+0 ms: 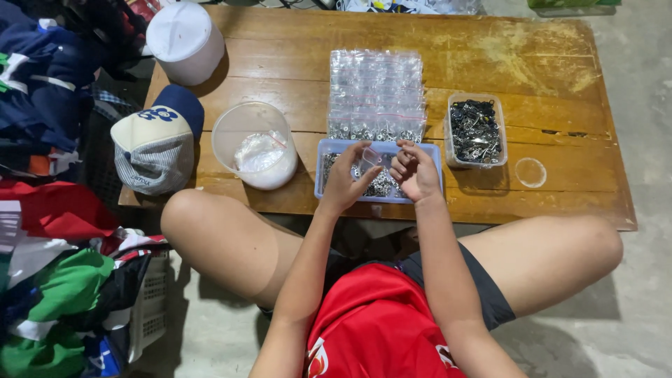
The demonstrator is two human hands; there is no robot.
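**Two hands over a blue tray of small metal parts**

The blue tray (329,150) sits at the near edge of the wooden table (532,63), filled with small silvery parts. Above it, the left hand (344,180) and right hand (416,170) pinch a small clear bag (370,157) between their fingertips. Just behind the tray lies a stack of clear zip bags (376,91). To the tray's right stands a clear box of dark metal pieces (476,131); further right, a small round lid (530,172). Left of the tray is a round clear tub (255,143), then a cap (157,140).
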